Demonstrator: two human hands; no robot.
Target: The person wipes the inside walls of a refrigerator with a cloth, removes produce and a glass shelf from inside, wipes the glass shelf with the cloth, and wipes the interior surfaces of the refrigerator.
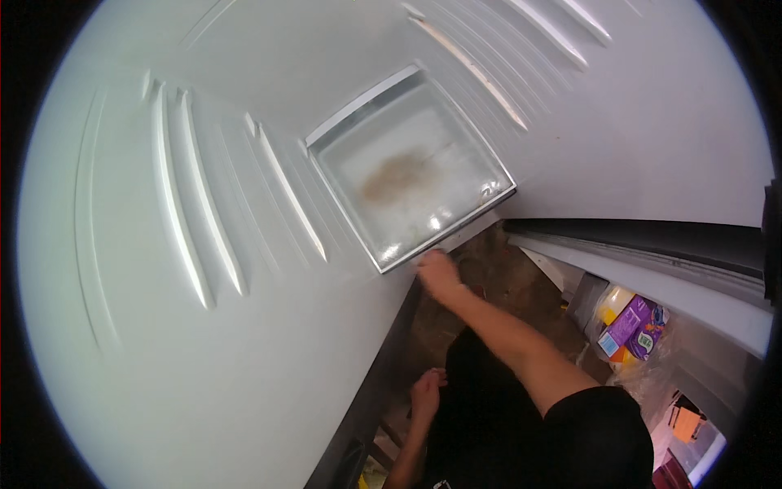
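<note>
I look down into the white interior of a refrigerator, where a clear glass shelf (397, 165) with a pale trim frame sits low between the walls. A blurred brown patch shows through or on the glass; which of the two I cannot tell. My right hand (438, 274) is at the front edge of the shelf, fingers bent and partly hidden under that edge. Whether it touches or grips anything there is unclear. Lower down, my left hand (426, 391) hangs beside my body with its fingers curled, and no object shows in it.
Moulded ribs (183, 202) line the refrigerator's side walls (293, 342). To the right stands the open door with its dark gasket (635, 244). Beyond it lie a purple printed carton (635, 327) and clear plastic wrapping (647, 385). A brown floor (513, 275) shows below.
</note>
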